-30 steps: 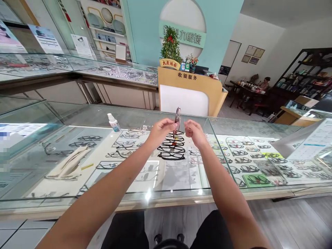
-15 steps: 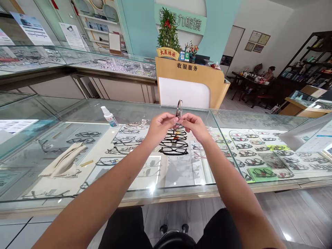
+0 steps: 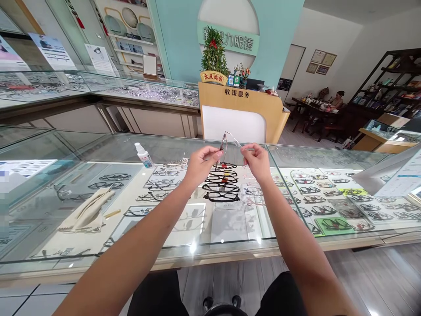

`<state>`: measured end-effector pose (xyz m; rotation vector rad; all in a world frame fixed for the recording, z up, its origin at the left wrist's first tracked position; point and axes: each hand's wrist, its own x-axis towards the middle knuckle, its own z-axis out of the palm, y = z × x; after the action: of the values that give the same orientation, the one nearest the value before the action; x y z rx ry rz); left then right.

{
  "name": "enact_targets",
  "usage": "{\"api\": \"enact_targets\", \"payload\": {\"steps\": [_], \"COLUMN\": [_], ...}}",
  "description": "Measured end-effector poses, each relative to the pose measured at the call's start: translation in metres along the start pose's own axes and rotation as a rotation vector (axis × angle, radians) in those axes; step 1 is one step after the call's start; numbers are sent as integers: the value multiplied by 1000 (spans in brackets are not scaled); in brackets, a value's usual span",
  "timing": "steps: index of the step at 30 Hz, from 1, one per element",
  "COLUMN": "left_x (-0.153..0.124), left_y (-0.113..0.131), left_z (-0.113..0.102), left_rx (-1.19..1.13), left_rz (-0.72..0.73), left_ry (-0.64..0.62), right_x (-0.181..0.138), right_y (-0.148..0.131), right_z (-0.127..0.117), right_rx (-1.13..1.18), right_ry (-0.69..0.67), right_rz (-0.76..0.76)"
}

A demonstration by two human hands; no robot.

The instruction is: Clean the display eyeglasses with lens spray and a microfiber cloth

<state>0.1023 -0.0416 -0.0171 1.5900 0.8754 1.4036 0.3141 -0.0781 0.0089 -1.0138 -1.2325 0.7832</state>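
Observation:
A pair of eyeglasses (image 3: 225,139) is held up edge-on above the glass counter, between my two hands. My left hand (image 3: 202,163) pinches the frame at its left side. My right hand (image 3: 257,161) has its fingers closed on the end of one temple arm, which stands out to the right. Beneath them, a column of dark-framed eyeglasses (image 3: 221,188) lies one pair below another. Whether the held pair's other arm is folded cannot be made out.
A white spray bottle (image 3: 144,155) stands on the counter left of my hands. Farther left lie a beige cloth (image 3: 88,210) and a short yellow strip (image 3: 112,213). Many eyeglasses fill the display case at right. A wooden cash desk (image 3: 241,98) stands beyond; a person (image 3: 337,100) sits at the back right.
My right hand has moved right, away from my left hand, and one temple arm of the eyeglasses now swings out with it. The camera view has tilted up slightly.

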Motion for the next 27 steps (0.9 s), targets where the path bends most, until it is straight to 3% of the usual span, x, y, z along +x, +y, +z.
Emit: {"api": "enact_targets", "payload": {"steps": [4, 7, 13, 20, 27], "left_x": [1, 1, -3, -15, -19], "left_y": [-4, -7, -1, 15, 17], "left_z": [-4, -4, 0, 11, 15], "left_rx": [95, 109, 57, 66, 69], "left_rz": [18, 2, 25, 32, 27], "left_ry": [-16, -31, -24, -51, -46], "right_x": [-3, -4, -12, -24, -23], "right_y": [-1, -2, -2, 2, 4], "right_z": [-4, -4, 6, 21, 23], "right_rx": [-259, -345, -436, -554, -555], "right_ry": [206, 267, 216, 49, 65], "right_rz": [-171, -268, -359, -356, -340]}}
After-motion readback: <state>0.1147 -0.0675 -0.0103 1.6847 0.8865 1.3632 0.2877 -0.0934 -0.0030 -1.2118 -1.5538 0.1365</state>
